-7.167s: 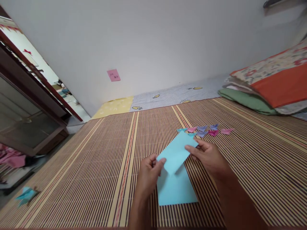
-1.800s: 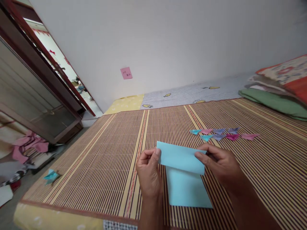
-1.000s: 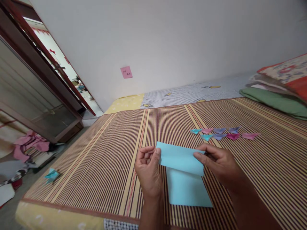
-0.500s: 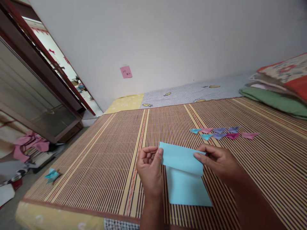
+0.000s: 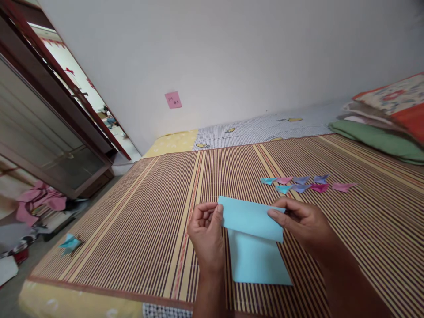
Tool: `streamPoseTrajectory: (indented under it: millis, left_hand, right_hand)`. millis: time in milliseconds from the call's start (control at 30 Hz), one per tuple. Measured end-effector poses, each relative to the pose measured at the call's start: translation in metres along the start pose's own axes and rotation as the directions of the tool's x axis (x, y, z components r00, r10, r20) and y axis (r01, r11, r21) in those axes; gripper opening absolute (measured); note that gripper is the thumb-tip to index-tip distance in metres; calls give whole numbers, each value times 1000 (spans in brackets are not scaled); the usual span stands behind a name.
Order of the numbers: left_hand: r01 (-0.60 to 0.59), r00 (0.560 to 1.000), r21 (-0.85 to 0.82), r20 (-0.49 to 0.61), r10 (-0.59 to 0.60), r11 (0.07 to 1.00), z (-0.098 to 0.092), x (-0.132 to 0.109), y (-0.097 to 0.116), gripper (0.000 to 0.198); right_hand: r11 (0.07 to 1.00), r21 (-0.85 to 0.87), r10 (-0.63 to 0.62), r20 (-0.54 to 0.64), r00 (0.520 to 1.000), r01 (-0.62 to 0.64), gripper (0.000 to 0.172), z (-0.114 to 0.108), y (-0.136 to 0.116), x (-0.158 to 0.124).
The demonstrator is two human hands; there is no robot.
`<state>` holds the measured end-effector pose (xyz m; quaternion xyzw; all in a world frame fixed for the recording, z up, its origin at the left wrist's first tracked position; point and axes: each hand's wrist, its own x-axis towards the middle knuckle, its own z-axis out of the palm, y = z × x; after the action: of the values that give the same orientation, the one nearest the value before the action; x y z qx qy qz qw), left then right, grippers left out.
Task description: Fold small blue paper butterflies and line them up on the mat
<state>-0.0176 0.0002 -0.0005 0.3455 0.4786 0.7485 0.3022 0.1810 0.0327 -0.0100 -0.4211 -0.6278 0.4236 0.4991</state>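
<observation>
A light blue sheet of paper, looking folded into a wide strip, is held up between my two hands. My left hand pinches its left edge between thumb and fingers. At the upper right corner, my right hand grips it with the thumb in front and fingers behind. Below it, a second light blue paper lies flat on the striped mat, its top part covered by the held one.
Several small folded paper pieces in blue, pink and purple lie in two rows beyond my right hand. A crumpled-looking blue folded paper rests near the mat's left edge. Folded bedding is stacked at right, by the wall.
Both hands keep their hold on the folded blue paper. Only a very slight shift of the view and of the paper shows.
</observation>
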Motion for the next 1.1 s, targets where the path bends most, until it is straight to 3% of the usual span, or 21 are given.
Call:
streamPoseTrajectory:
  millis: [267, 400, 567, 700, 900, 1100]
  left_hand:
    - [-28, 999, 72, -15, 29, 997, 3, -4, 5, 16]
    - [-34, 999, 76, 5, 34, 997, 4, -6, 4, 15]
    - [-7, 998, 103, 60, 1, 995, 5, -6, 2, 16]
    - [-1, 990, 156, 139, -21, 988, 6, -9, 2, 13]
    - [-16, 966, 219, 254, -41, 976, 8, -13, 0, 11]
    - [-43, 962, 257, 273, -30, 965, 9, -13, -1, 12]
  right_hand:
    - [999, 5, -39, -25, 999, 39, 26, 1, -3, 0]
    - [988, -137, -88, -71, 994, 78, 18, -1, -3, 2]
    - [824, -488, -327, 3, 945, 287, 25, 6, -13, 1]
    - [683, -584, -472, 104, 875, 438, 25, 19, -22, -2]
    - [657, -584, -486, 155, 860, 476, 27, 27, -23, -3]
    - [639, -595, -503, 157, 850, 488, 26, 29, -19, -1]
